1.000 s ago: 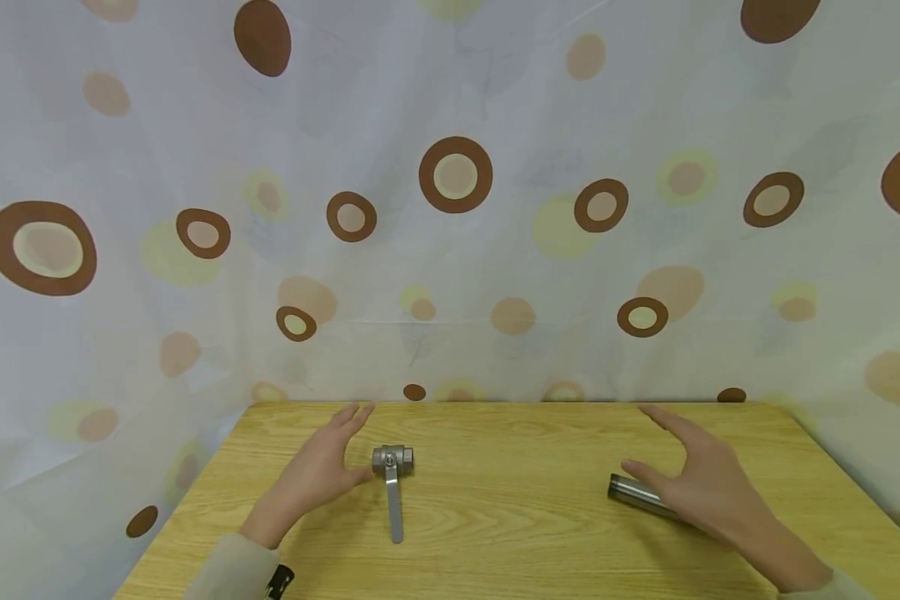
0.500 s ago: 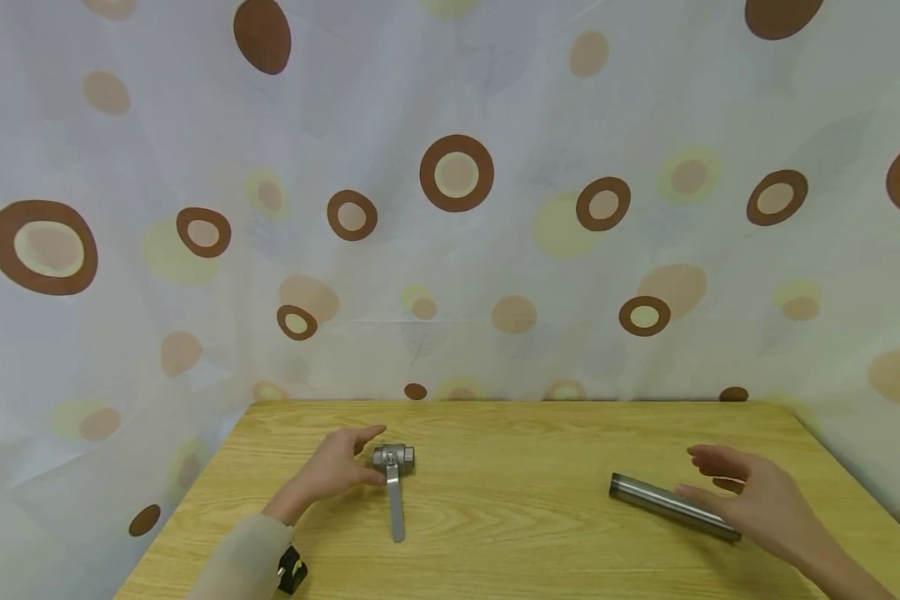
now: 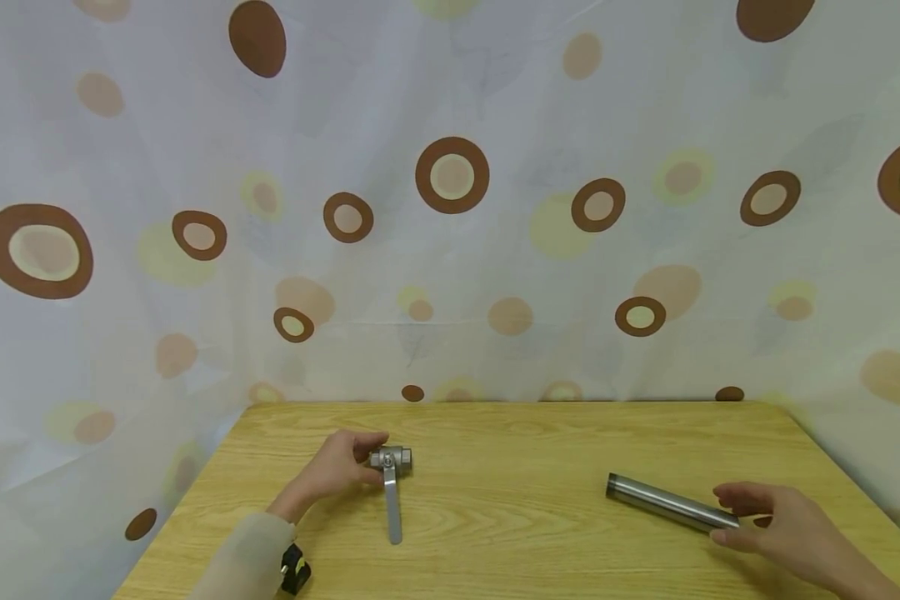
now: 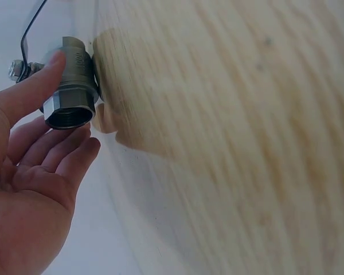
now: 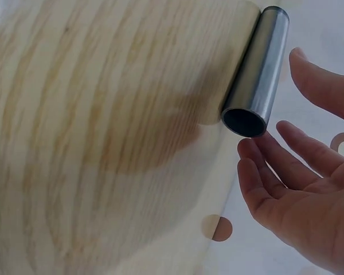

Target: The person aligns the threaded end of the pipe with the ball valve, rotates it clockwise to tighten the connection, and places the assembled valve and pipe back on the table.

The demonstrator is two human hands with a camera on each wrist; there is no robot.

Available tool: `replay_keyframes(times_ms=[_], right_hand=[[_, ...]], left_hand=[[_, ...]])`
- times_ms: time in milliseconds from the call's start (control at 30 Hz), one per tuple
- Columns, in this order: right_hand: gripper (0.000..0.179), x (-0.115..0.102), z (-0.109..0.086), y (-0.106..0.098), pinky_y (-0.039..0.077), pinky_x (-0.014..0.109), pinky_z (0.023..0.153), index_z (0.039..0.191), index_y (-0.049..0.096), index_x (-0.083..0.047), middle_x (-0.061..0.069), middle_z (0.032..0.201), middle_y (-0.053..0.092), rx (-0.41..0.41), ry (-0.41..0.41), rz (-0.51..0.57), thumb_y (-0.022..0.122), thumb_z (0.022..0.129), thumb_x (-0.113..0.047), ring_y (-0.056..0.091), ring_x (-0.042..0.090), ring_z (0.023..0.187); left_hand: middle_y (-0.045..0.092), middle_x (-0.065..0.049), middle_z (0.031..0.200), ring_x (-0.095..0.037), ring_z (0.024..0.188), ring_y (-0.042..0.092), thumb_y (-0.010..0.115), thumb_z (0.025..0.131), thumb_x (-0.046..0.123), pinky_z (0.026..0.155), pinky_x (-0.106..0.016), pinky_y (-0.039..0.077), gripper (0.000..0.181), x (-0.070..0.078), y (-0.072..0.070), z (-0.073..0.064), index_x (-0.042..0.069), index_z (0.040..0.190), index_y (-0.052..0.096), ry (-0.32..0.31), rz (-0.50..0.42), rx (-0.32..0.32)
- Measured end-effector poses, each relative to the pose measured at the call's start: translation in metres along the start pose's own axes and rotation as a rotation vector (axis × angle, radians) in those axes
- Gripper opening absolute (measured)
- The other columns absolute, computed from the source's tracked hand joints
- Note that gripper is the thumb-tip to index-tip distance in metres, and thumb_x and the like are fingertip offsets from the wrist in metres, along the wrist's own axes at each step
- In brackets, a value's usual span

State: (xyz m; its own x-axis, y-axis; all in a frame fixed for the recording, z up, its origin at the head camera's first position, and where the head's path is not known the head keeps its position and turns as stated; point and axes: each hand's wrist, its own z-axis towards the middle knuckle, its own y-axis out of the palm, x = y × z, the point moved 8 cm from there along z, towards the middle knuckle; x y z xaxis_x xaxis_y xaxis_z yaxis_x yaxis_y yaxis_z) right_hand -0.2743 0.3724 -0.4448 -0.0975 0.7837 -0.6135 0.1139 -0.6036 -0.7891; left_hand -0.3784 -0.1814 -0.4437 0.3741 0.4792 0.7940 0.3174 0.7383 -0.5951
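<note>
A steel ball valve [image 3: 392, 458] with a long flat lever lies on the table at left, the lever toward me. My left hand [image 3: 337, 468] is around its left end, fingers on the far side and thumb on the near side. In the left wrist view the thumb overlaps the valve body [image 4: 77, 71], with several fingertips just below its open threaded end. At right lies a steel pipe [image 3: 667, 502], aslant. My right hand [image 3: 787, 527] is at the pipe's near end, thumb and fingers apart. The right wrist view shows a gap between thumb and pipe [image 5: 257, 69].
A light wood-grain table [image 3: 510, 500] carries both metal parts, well apart. Behind it and at the sides hangs a pale curtain [image 3: 450, 275] with brown and yellow circles. A black device [image 3: 295, 569] shows beside my left sleeve [image 3: 243, 557].
My right hand has drawn back toward the pipe's near end and come lower, uncovering the pipe. My left hand has moved closer around the valve, its fingers less spread. Valve and pipe stay put.
</note>
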Motion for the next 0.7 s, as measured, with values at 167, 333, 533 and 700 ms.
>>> replay_keyframes(times_ms=[167, 333, 533, 700], right_hand=[[0.062, 0.007, 0.002, 0.002, 0.057, 0.025, 0.074, 0.132, 0.063, 0.014, 0.022, 0.122, 0.072, -0.020, -0.014, 0.040, 0.085, 0.092, -0.028, 0.068, 0.007, 0.097], [0.059, 0.009, 0.003, 0.005, 0.057, 0.024, 0.074, 0.130, 0.064, 0.015, 0.021, 0.120, 0.073, -0.030, -0.044, 0.063, 0.085, 0.091, -0.025, 0.063, -0.005, 0.093], [0.058, 0.011, 0.006, 0.010, 0.056, 0.023, 0.076, 0.127, 0.066, 0.014, 0.017, 0.117, 0.074, -0.025, -0.023, 0.036, 0.087, 0.089, -0.025, 0.065, 0.001, 0.093], [0.058, 0.011, 0.007, 0.010, 0.056, 0.023, 0.074, 0.126, 0.068, 0.013, 0.015, 0.115, 0.075, -0.021, 0.018, 0.035, 0.088, 0.087, -0.026, 0.067, 0.014, 0.094]], left_hand=[[0.059, -0.034, 0.140, -0.044, 0.126, 0.061, 0.083, 0.083, -0.008, 0.103, -0.051, 0.054, 0.065, -0.001, 0.001, 0.000, -0.018, 0.140, 0.056, 0.009, -0.040, -0.007], [0.066, -0.029, 0.133, -0.040, 0.120, 0.067, 0.083, 0.082, -0.008, 0.098, -0.043, 0.058, 0.061, -0.003, 0.003, -0.002, -0.017, 0.137, 0.059, -0.006, -0.025, 0.004], [0.067, -0.026, 0.132, -0.037, 0.119, 0.068, 0.086, 0.083, -0.004, 0.096, -0.040, 0.059, 0.061, -0.005, 0.005, -0.003, -0.015, 0.138, 0.060, -0.034, -0.018, 0.019], [0.068, -0.025, 0.131, -0.037, 0.118, 0.069, 0.089, 0.083, 0.001, 0.097, -0.042, 0.059, 0.063, -0.004, 0.004, -0.003, -0.015, 0.137, 0.061, -0.048, -0.019, 0.038]])
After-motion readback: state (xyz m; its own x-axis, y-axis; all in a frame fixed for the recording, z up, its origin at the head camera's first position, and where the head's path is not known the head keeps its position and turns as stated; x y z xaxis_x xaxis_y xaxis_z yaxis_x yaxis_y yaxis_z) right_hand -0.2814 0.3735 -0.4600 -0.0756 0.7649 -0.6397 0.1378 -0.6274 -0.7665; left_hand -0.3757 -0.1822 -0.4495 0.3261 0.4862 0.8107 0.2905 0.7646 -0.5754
